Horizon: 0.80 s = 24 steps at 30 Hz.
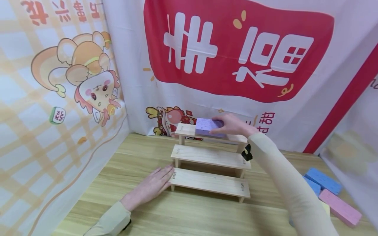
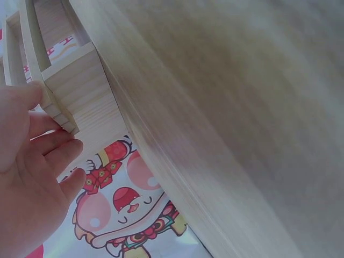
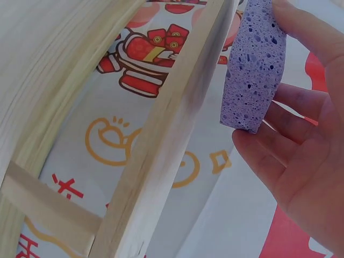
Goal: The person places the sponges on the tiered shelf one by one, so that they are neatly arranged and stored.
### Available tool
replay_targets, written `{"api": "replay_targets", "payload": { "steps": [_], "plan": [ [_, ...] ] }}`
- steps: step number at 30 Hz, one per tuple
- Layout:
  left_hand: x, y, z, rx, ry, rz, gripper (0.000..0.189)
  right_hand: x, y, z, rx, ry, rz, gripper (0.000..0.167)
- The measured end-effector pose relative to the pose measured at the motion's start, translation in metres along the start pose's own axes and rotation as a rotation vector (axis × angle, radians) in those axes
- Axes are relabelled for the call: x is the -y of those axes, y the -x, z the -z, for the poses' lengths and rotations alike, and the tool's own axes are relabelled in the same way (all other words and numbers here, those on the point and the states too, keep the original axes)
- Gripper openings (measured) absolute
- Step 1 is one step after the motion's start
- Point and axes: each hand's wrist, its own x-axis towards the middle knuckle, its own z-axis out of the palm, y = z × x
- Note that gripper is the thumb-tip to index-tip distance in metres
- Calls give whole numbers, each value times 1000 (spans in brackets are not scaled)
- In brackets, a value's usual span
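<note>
A purple porous sponge block (image 1: pixel 203 125) is at the top step of a three-tier wooden stand (image 1: pixel 211 156), left of its middle. My right hand (image 1: pixel 233 124) holds the sponge between thumb and fingers. In the right wrist view, the sponge (image 3: pixel 253 67) lies very close to the top board (image 3: pixel 161 134); whether it touches is hard to tell. My left hand (image 1: pixel 155 182) lies at the left end of the lowest step. The left wrist view has this hand (image 2: pixel 37 166) with fingertips against the stand's end (image 2: pixel 80 91), its fingers mostly extended.
On the wood-grain tabletop (image 1: pixel 133 209) at the right lie blue sponges (image 1: pixel 323 180), a pink sponge (image 1: pixel 339 206) and a yellow block (image 1: pixel 325 208) partly behind my right sleeve. Printed cloth walls (image 1: pixel 136 65) stand behind and at both sides.
</note>
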Motion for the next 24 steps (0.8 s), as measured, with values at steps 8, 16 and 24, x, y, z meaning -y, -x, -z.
{"api": "replay_targets", "payload": {
  "steps": [8,16,24],
  "plan": [
    [1,0,-2,-38,-12,-19,57,5,-9,-6,1,-3,28,75],
    [2,-1,-2,1,-10,-9,57,11,-17,-10,11,-36,48,73],
    [3,1,-2,-26,-18,-21,57,15,-22,-15,12,-48,21,72]
  ]
}}
